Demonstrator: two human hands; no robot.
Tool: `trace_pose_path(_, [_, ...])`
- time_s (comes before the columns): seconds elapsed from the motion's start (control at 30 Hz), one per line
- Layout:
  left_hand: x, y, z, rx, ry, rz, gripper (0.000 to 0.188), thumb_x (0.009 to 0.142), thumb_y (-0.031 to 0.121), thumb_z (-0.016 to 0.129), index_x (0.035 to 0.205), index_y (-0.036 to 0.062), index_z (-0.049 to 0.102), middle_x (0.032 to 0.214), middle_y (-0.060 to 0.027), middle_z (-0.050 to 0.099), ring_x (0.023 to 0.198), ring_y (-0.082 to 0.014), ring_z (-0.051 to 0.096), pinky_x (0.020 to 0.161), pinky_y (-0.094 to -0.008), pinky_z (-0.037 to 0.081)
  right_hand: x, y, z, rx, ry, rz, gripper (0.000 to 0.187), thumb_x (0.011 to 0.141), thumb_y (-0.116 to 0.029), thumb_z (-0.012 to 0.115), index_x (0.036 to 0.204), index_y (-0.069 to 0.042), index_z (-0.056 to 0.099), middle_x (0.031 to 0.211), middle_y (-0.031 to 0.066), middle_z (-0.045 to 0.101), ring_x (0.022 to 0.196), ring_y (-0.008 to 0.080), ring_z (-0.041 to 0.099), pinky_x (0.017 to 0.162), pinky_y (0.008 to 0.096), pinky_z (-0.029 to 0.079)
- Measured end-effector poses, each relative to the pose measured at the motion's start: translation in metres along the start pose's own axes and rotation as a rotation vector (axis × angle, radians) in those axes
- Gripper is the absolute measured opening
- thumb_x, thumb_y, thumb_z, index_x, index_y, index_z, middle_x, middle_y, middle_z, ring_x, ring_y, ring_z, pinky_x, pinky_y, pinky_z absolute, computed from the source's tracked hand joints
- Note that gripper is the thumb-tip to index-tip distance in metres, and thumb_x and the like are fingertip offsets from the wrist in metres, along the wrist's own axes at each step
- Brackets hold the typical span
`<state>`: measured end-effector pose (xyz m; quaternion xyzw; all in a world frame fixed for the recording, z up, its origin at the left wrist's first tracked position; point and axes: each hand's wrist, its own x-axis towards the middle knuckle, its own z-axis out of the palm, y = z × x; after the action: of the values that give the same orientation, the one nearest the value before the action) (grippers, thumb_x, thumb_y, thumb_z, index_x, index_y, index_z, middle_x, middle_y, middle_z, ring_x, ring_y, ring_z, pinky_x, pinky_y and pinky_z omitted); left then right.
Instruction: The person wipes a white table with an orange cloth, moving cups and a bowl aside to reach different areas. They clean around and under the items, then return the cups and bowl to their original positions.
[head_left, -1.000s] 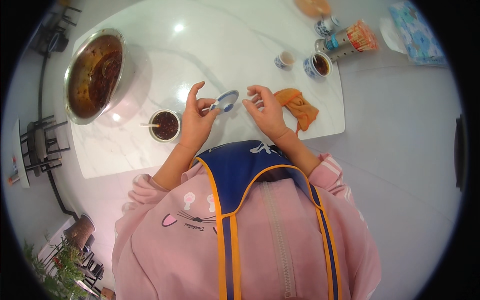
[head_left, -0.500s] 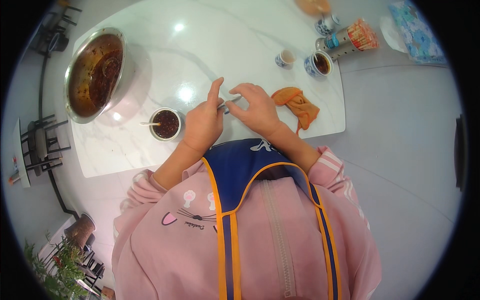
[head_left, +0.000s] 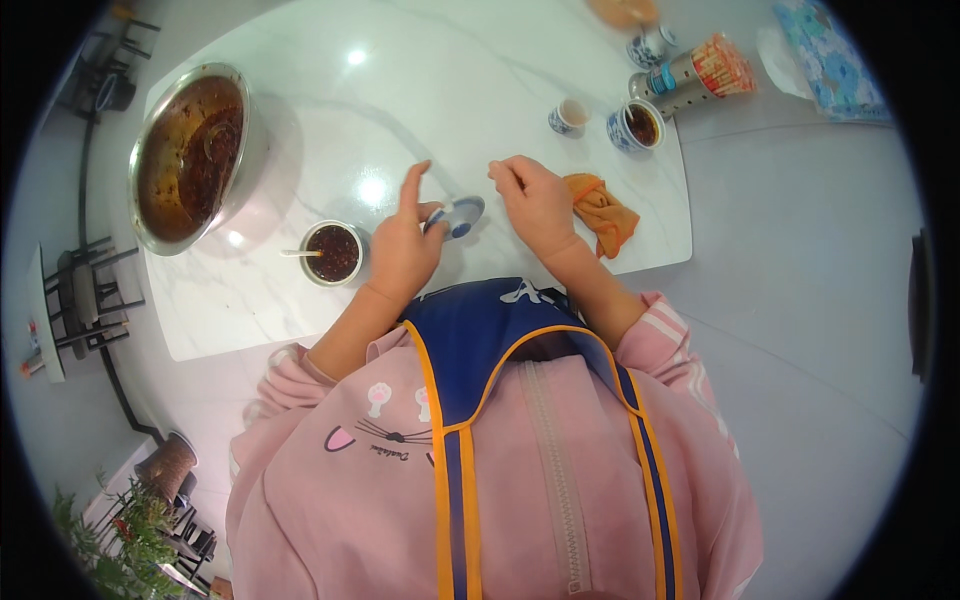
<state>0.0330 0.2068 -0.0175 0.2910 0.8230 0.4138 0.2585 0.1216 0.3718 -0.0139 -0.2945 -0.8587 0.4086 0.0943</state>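
My left hand (head_left: 405, 243) pinches a small blue-and-white lid (head_left: 463, 217) at its edge between thumb and fingers, the index finger pointing away. The lid is tilted above the white table. My right hand (head_left: 540, 210) is apart from it, to the right, with fingers curled and fingertips together; whether anything small is between them is hidden. An orange cloth (head_left: 606, 218) lies crumpled just beside the right hand, partly covered by it. Left of my left hand stands a small white pot (head_left: 361, 262) of dark red chili sauce with a white spoon in it.
A large steel bowl (head_left: 252, 150) with dark chili oil and a ladle stands at the table's far left. At the far right are a small cup (head_left: 569, 117), a blue-and-white jar of sauce (head_left: 618, 128), a lidded jar (head_left: 650, 48) and a metal holder of wrapped chopsticks (head_left: 683, 84).
My right hand has moved off the lid to the right, over part of the orange cloth. The lid stays in my left hand and now shows more of its face.
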Motion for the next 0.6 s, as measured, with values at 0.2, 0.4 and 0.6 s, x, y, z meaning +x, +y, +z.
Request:
trace_pose_path(0.2, [0.012,0.001,-0.006,-0.496,0.027,-0.35,0.079,0.074,0.001,0.067,0.143,0.0029,0.028,0.093,-0.0152,0.067,0.085,-0.0192,0.062,0.082,-0.0306,0.047,-0.022,0.0,-0.001,0.089,-0.031,-0.169,0.023,0.083,-0.021,0.064,0.103,-0.009,0.061,0.094,0.0091,0.063,0.077,0.0279,0.062,0.067,0.0366,0.049])
trace_pose_path(0.4, [0.018,0.012,0.018,-0.634,0.056,-0.426,0.08,0.072,-0.002,0.068,0.142,-0.0004,0.029,0.097,-0.017,0.062,0.091,-0.0213,0.059,0.087,-0.0318,0.045,-0.027,0.005,-0.009,-0.085,-0.045,-0.309,0.026,0.079,-0.019,0.066,0.101,-0.008,0.059,0.091,0.0107,0.058,0.081,0.03,0.06,0.066,0.0387,0.049])
trace_pose_path(0.6, [0.019,0.044,0.053,-0.713,0.031,-0.388,0.08,0.072,-0.003,0.068,0.142,-0.0001,0.029,0.096,-0.0156,0.062,0.089,-0.0195,0.059,0.084,-0.0308,0.045,-0.023,0.039,-0.038,-0.126,-0.022,-0.438,0.021,0.076,-0.016,0.067,0.093,-0.006,0.058,0.087,0.0116,0.056,0.079,0.0313,0.059,0.066,0.04,0.049])
